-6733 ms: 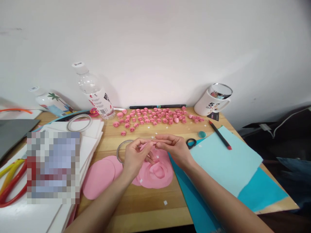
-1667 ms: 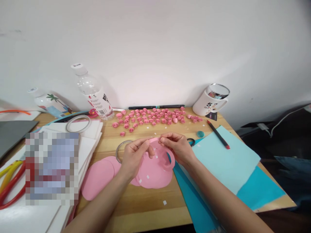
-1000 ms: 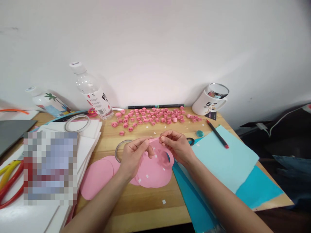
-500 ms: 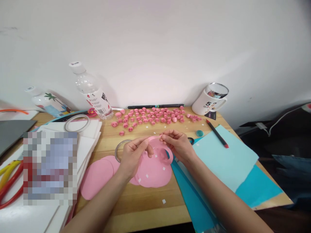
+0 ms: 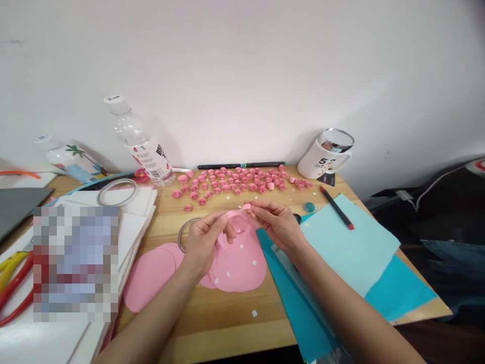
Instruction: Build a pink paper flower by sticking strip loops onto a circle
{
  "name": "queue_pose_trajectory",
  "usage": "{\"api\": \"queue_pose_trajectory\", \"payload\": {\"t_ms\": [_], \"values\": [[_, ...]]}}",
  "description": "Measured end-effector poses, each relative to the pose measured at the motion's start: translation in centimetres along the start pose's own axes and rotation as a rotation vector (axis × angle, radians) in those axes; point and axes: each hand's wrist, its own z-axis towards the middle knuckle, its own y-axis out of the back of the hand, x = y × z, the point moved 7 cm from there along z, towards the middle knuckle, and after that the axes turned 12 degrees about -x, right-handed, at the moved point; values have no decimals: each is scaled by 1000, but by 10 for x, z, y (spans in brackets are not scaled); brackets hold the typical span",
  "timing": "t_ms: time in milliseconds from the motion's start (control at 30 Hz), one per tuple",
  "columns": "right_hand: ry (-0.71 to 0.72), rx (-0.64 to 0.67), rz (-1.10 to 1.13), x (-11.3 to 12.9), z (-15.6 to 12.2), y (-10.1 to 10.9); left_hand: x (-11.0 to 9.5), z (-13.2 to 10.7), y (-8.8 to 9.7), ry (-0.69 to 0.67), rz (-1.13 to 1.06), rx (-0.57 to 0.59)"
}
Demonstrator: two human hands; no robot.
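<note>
A curled pink paper strip (image 5: pixel 232 215) is stretched between my two hands above the desk. My left hand (image 5: pixel 204 240) is closed in a pinch on the strip's left part. With thumb and fingertips, my right hand (image 5: pixel 278 222) pinches its other end, where a small coil seems to sit. Beneath the hands lie overlapping rounded pink paper pieces (image 5: pixel 242 275), with small white squares (image 5: pixel 254 262) scattered on them. Behind the hands, many small rolled pink paper coils (image 5: pixel 238 177) cover the back of the desk. A tape roll (image 5: pixel 182 235) is partly hidden by my left hand.
Blue paper sheets (image 5: pixel 352 247) and a red-tipped black pen (image 5: pixel 337 207) lie right. A white mug (image 5: pixel 324 156) and a clear bottle (image 5: pixel 142 144) stand by the wall. Left are white sheets (image 5: pixel 136 222), another tape roll (image 5: pixel 118 193) and red-yellow scissors (image 5: pixel 17 283).
The strip's loose loop by my right hand has gone from its right side; the strip now curls between the hands. Both hands stay pinched in nearly the same place.
</note>
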Motion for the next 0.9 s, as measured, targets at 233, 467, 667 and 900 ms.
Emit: {"api": "queue_pose_trajectory", "payload": {"t_ms": [233, 467, 667, 900], "values": [[4, -7, 32, -1, 1, 2, -2, -2, -4, 9, -15, 18], [5, -42, 43, -2, 1, 5, -1, -1, -2, 10, -5, 10], [-10, 8, -4, -3, 1, 1, 0, 0, -1, 20, -11, 6], [2, -28, 47, -2, 5, 7, 0, 0, -3, 10, -11, 29]]}}
